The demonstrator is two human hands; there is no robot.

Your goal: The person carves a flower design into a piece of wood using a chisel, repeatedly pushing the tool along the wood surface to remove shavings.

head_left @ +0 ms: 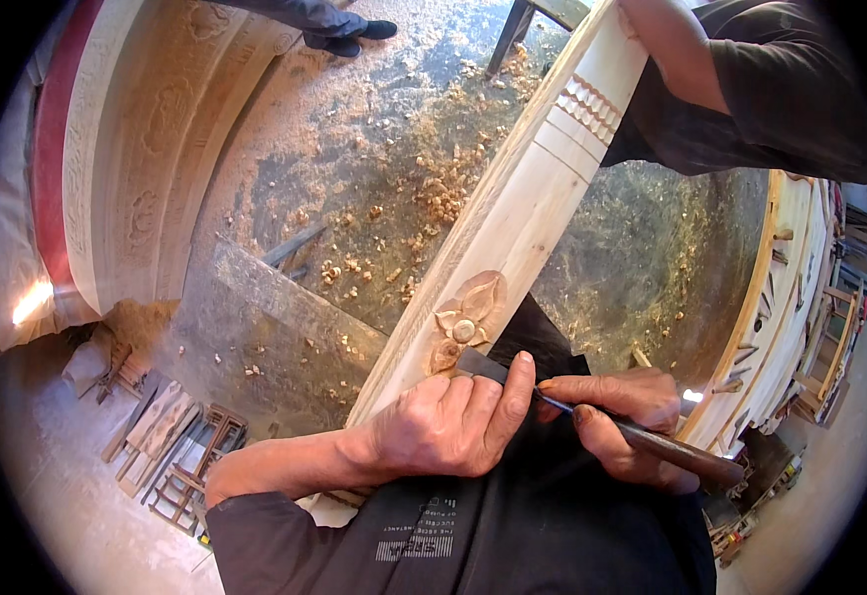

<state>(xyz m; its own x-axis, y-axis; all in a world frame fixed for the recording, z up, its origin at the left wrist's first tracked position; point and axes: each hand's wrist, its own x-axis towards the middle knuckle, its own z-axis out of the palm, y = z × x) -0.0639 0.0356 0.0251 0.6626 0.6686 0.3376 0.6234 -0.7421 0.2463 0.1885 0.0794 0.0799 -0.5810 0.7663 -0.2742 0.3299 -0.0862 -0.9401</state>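
Observation:
A long pale wooden beam point(513, 238) runs diagonally in front of me. Near its lower part is a carved flower point(465, 330) with a round centre and pointed petals. My right hand point(627, 412) is closed around a wood chisel point(657, 444) by its dark handle and thin shank. Beside the flower, my left hand point(443, 421) rests on the beam with curled fingers against the chisel's flat grey blade point(481, 364). The blade's edge lies at the lower petals; exact contact with the wood is hard to make out.
Another person's arm point(677, 59) rests at the beam's far end. Wood shavings point(443, 188) litter the floor. At left stands a large carved panel point(156, 169); at right, a bench point(751, 307) bears several hand tools. A plank point(290, 297) lies beyond the beam.

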